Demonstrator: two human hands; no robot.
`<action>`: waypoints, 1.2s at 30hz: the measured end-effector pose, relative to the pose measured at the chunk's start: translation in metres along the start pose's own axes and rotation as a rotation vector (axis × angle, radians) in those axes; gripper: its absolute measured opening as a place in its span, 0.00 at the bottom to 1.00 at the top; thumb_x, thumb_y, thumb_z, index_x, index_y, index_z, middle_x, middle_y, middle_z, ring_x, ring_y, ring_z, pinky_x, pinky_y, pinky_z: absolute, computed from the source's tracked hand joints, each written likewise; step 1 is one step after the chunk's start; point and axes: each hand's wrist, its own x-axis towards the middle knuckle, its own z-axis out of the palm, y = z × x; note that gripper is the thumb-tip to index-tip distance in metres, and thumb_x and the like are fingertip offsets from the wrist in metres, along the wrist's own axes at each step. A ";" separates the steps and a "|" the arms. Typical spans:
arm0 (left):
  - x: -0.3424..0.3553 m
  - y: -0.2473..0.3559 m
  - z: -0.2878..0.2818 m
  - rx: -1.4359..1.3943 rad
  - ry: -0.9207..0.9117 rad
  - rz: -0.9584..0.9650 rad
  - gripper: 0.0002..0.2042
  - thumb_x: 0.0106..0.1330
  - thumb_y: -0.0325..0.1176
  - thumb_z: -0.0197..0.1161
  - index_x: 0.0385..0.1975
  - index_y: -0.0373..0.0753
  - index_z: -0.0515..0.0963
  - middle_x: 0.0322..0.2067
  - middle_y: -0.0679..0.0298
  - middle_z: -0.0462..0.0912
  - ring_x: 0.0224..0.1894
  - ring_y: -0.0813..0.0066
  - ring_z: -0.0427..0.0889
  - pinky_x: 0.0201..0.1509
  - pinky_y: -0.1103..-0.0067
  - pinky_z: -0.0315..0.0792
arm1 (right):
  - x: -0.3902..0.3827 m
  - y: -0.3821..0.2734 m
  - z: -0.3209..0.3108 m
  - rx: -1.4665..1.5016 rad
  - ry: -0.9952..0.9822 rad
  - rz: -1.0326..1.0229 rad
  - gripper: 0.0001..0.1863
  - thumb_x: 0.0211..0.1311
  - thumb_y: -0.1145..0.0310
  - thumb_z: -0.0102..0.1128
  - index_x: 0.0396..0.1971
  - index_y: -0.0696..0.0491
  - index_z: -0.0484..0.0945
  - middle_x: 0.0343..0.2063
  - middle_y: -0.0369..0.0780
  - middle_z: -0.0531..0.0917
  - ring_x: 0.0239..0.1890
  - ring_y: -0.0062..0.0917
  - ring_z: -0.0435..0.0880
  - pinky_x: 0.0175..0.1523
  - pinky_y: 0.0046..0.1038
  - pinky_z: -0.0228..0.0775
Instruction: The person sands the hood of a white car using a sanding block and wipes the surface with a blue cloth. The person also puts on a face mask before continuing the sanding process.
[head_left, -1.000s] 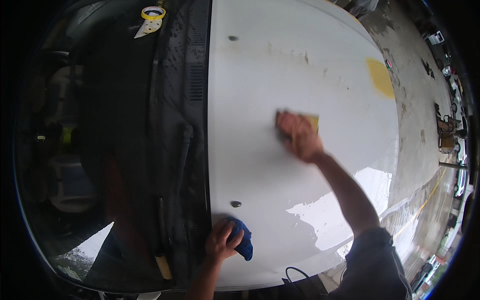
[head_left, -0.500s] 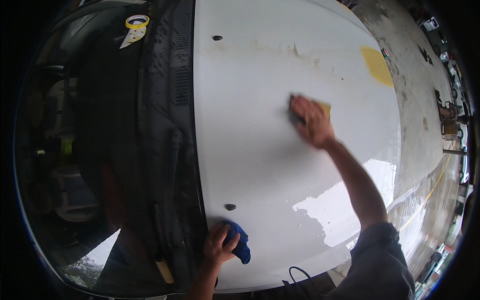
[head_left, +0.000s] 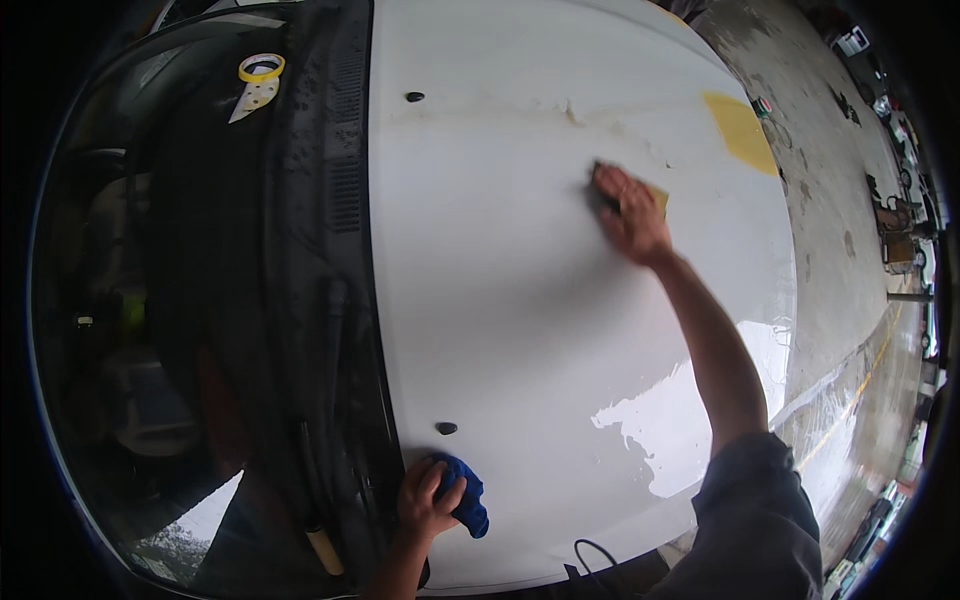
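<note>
My right hand (head_left: 632, 220) lies over a sheet of sandpaper (head_left: 660, 196), pressed against the white car hood (head_left: 500, 300). The sheet's yellowish edge sticks out on the right and something dark shows by the fingertips; the rest is under my palm. Closer to me, at the hood's windshield-side edge, my left hand (head_left: 430, 497) is closed around a crumpled blue cloth (head_left: 463, 497) resting on the hood. Beyond my right hand runs a line of brownish smudges (head_left: 570, 115) on the paint.
Two black washer nozzles (head_left: 447, 428) stick up from the hood. A yellow tape roll (head_left: 261, 67) and a dotted yellowish piece (head_left: 254, 100) lie on the windshield. A yellow patch (head_left: 740, 132) marks the hood's far right. A wiper arm (head_left: 312, 480) lies beside my left hand.
My right hand has slid away from me and a little to the right across the hood with the sandpaper. My left hand stays on the cloth; the whole view has shifted slightly.
</note>
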 end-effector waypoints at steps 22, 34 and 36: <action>-0.008 0.001 -0.005 0.025 0.003 -0.041 0.29 0.51 0.44 0.78 0.55 0.58 0.77 0.55 0.57 0.75 0.53 0.48 0.80 0.53 0.59 0.83 | -0.122 -0.073 0.022 -0.163 -0.256 -0.062 0.38 0.71 0.55 0.58 0.77 0.47 0.58 0.78 0.40 0.58 0.81 0.33 0.53 0.83 0.42 0.41; -0.004 0.000 -0.007 -0.021 -0.030 -0.034 0.32 0.46 0.36 0.79 0.56 0.58 0.78 0.56 0.57 0.75 0.54 0.48 0.80 0.53 0.59 0.83 | -0.042 -0.041 0.035 -0.063 -0.001 0.040 0.37 0.70 0.60 0.59 0.77 0.47 0.60 0.78 0.39 0.61 0.80 0.34 0.56 0.83 0.42 0.44; -0.008 -0.002 -0.004 0.009 0.004 -0.036 0.32 0.47 0.38 0.78 0.57 0.58 0.78 0.56 0.56 0.76 0.54 0.47 0.79 0.53 0.58 0.82 | -0.108 -0.090 0.018 -0.054 -0.149 -0.045 0.37 0.69 0.60 0.59 0.77 0.46 0.60 0.78 0.38 0.60 0.80 0.34 0.57 0.82 0.43 0.45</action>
